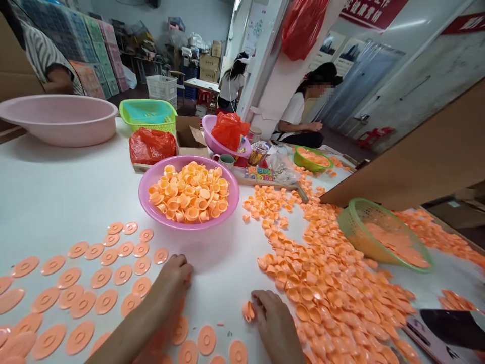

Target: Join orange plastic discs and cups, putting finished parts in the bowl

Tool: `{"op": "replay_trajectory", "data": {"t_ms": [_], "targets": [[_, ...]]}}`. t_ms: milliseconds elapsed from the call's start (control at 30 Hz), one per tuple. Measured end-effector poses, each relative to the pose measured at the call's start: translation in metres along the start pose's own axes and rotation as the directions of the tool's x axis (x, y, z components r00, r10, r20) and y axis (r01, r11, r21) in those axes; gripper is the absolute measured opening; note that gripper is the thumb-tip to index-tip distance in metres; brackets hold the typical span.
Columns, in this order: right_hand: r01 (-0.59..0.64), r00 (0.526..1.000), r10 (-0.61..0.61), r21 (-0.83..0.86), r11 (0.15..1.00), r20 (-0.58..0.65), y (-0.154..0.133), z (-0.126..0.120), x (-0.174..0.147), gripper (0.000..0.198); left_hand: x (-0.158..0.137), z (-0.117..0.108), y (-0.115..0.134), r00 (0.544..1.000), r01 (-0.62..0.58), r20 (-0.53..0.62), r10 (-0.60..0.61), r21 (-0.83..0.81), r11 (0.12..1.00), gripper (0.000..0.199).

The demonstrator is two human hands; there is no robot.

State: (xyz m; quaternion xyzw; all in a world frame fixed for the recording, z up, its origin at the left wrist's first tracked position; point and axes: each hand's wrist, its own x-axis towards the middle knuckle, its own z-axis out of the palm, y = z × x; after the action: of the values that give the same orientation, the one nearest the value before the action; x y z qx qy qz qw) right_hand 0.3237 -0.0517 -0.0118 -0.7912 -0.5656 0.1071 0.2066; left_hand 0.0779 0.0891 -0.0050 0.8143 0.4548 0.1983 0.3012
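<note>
My right hand [276,323] pinches a small orange toy cup [248,311] at the table's near side. My left hand [173,279] is to its left, low over the white table, with curled fingers; whatever they hold is hidden. Beneath and around the left forearm lie several flat orange saucers [106,302], each with a ring in the middle, spread over the table's left. To the right of my right hand is a large heap of loose orange cups [322,273]. Ahead of both hands stands a pink bowl [189,226] filled with cups sitting on saucers.
A green basket [354,227] with orange pieces leans at the right, near a cardboard sheet [409,151]. Behind the pink bowl are red bags [152,145], an open carton [191,136] and a mug [226,160]. A large pink tub [56,126] stands far left. Other people [299,111] sit beyond.
</note>
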Motion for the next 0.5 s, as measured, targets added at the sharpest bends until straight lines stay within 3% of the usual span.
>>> {"op": "replay_trajectory", "data": {"t_ms": [200,333,500], "targets": [[-0.043,0.999,0.042,0.050,0.998,0.026,-0.008,-0.003,0.001,0.026,0.012,0.034,0.028,0.985,-0.067,0.152,0.080,-0.085,0.994,0.026],[-0.082,0.994,0.067,0.199,0.977,0.082,-0.014,-0.012,0.003,0.026,0.006,0.030,0.021,0.990,-0.037,0.132,0.050,-0.099,0.994,0.040],[-0.105,0.983,0.060,0.271,0.957,0.171,-0.026,-0.014,0.001,0.027,0.005,0.025,0.013,0.989,-0.064,0.126,0.073,-0.069,0.996,0.022]]}}
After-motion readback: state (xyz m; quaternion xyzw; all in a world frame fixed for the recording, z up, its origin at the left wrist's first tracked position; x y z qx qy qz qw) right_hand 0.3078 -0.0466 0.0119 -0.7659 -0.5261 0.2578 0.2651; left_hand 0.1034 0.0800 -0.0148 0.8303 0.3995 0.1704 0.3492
